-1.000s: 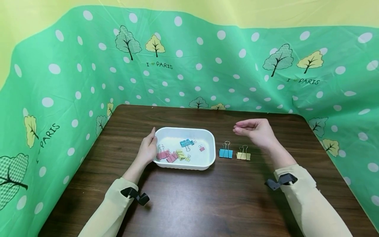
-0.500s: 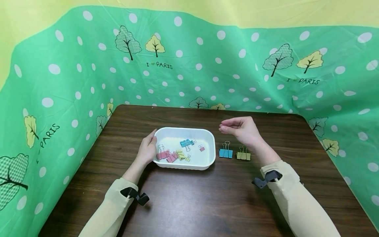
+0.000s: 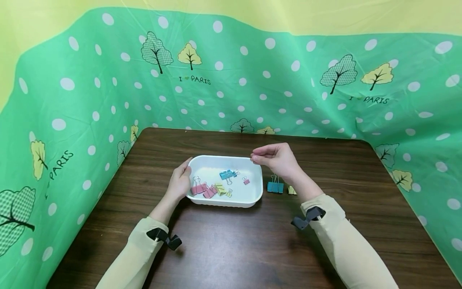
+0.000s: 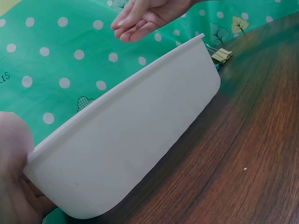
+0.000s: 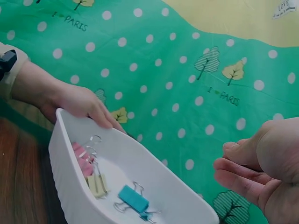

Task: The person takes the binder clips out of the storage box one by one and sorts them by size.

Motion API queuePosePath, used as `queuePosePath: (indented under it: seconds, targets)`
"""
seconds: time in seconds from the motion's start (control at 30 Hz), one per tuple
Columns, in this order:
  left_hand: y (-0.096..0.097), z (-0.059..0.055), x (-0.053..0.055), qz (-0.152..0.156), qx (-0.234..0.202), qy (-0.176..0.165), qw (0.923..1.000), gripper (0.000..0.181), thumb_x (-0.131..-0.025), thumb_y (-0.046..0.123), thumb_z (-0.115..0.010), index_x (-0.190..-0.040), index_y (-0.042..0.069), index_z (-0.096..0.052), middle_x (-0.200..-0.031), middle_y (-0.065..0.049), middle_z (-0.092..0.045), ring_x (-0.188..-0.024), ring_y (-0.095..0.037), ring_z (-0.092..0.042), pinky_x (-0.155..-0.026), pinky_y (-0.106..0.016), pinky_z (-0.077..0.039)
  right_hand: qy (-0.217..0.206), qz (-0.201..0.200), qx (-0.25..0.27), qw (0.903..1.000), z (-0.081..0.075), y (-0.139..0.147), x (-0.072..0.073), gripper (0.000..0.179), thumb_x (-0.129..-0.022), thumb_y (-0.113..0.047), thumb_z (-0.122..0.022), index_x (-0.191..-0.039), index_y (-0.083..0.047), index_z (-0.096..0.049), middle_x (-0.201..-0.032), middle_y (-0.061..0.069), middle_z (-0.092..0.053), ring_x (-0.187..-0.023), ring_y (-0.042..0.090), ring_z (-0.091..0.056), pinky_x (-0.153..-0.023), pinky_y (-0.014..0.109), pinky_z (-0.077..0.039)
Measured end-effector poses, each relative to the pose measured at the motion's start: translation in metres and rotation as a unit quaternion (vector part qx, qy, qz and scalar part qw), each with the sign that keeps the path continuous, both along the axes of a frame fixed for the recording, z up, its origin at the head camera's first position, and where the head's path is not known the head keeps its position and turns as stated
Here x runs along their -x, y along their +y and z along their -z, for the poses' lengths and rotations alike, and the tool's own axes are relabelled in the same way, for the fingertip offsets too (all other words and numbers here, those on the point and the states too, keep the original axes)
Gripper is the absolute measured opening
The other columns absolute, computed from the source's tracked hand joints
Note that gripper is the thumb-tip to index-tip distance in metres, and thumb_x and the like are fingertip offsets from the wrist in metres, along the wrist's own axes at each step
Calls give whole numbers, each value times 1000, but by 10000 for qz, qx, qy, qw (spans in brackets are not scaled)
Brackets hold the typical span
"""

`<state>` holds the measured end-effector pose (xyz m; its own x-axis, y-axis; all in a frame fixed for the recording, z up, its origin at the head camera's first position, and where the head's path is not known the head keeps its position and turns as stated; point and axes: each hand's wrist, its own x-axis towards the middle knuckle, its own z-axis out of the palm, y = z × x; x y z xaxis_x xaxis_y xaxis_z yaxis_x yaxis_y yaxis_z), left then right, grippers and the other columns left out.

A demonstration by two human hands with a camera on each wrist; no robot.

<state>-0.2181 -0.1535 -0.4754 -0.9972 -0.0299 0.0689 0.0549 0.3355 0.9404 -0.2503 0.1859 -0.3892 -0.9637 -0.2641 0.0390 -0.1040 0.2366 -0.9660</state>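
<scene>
My left hand (image 3: 180, 181) holds a white plastic tray (image 3: 259, 188) by its left end, thumb at the rim and other fingers partly hidden beneath. Inside lie binder clips: pink clips (image 3: 198, 188) and a yellow clip (image 3: 220, 189) at the near left, a blue clip (image 3: 226, 174) in the middle, and a small pink clip (image 3: 246, 181) toward the right. My right hand (image 3: 279, 160) hovers over the tray's far right corner, fingers loosely bent and nothing seen between them. On the table below it stand a larger blue binder clip (image 3: 275, 187) and a yellow one (image 3: 292, 190), half hidden by the wrist.
A dark wood-grain table (image 3: 231, 249) carries everything. Green dotted cloth with printed trees (image 3: 238, 96) hangs around its back and sides. A black strap mount sits on each sleeve, the right one (image 3: 307, 218) over the table.
My right hand has moved left, from beyond the yellow clip to the tray's far right corner, its wrist now covering part of that clip. The left hand and tray stay put.
</scene>
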Motion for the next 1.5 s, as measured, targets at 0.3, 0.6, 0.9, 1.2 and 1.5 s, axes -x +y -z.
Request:
queuePosePath:
  seconds: [0.3, 0.6, 0.9, 1.2, 1.5]
  targets:
    - [3, -1, 0, -24, -95, 9, 10000, 50, -113, 12, -33, -160, -3, -41, -164, -20, -41, -153, -35, -32, -127, -45, -20, -46, -143, 92, 9998, 3, -22, 2, 24, -90, -3, -84, -113, 4, -80, -105, 16, -79, -97, 33, -78, -88, 33, -61]
    - [3, 3, -1, -53, -87, 41, 9999, 51, -113, 10, -34, -162, -2, -39, -165, -19, -38, -154, -35, -31, -127, -46, -20, -99, -305, 65, 9995, 10, -39, 4, 26, -92, -4, -83, -115, 5, -79, -103, 13, -80, -95, 25, -78, -88, 38, -62]
    - [8, -1, 0, 100, -65, 40, 9999, 51, -113, 11, -34, -161, -4, -37, -166, -18, -38, -154, -33, -30, -127, -43, -19, -215, -366, 150, 9990, 16, -49, 3, 26, -93, -2, -81, -117, 8, -77, -103, 13, -80, -96, 25, -78, -88, 37, -62]
    - [8, -2, 1, 90, 181, 19, 9998, 51, -112, 12, -34, -161, -2, -39, -165, -18, -40, -154, -33, -31, -127, -44, -21, -215, -365, 23, 9991, 18, -59, 2, 27, -92, -2, -82, -117, 7, -78, -102, 12, -80, -94, 23, -78, -85, 33, -62]
    - [10, -2, 1, 42, 230, 60, 9997, 51, -112, 11, -35, -161, -2, -40, -164, -18, -40, -153, -34, -32, -127, -46, -21, -294, -443, -139, 9985, 22, -78, 3, 23, -91, -6, -84, -113, -1, -81, -100, 6, -80, -94, 21, -78, -88, 36, -62]
